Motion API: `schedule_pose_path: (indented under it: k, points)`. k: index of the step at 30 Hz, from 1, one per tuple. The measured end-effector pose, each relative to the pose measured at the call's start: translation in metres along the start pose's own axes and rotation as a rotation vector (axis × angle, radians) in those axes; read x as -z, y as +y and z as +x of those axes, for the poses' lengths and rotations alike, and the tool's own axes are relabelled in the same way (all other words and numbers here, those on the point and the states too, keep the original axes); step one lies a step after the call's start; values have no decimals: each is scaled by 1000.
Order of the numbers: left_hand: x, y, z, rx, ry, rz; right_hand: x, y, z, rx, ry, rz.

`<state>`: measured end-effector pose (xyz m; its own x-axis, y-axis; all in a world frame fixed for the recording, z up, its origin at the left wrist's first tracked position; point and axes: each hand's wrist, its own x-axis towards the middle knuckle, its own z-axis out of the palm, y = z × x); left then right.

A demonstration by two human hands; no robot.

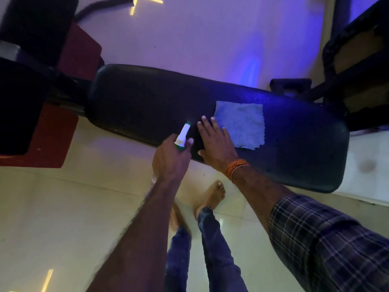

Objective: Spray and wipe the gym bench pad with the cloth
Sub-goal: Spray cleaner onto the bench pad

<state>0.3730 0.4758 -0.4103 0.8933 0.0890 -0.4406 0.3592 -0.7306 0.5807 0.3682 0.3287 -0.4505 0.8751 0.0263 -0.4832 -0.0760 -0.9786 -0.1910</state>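
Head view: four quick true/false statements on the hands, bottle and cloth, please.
1. The left hand grips the spray bottle. True.
2. The cloth is bunched up in the right hand. False: it lies spread flat on the bench pad, and the right hand rests open on the pad at the cloth's left edge.
3. The bottle's green tip sits over the pad. True.
4. The right wrist is bare. False: orange bands circle it.

The person wears a plaid sleeve (328,239), orange wrist threads (236,166) and jeans (219,260).
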Motion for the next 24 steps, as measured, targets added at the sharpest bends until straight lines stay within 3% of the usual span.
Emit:
schedule_pose_path:
  k: [3,13,16,18,20,24]
  points:
    - [-5,18,16,-41,17,-87,0,8,7,-17,19,29]
    - [-18,45,35,-74,57,3,3,33,12,39,56,79]
    - [-15,48,33,-150,93,-167,6,39,10,70,103,196]
    - [-9,55,31,-207,84,-321,13,52,13,-6,203,286]
    - [-3,67,28,-238,77,-450,20,76,20,-134,274,237]
    - [-1,92,31,-306,83,-503,30,120,30,-185,172,40]
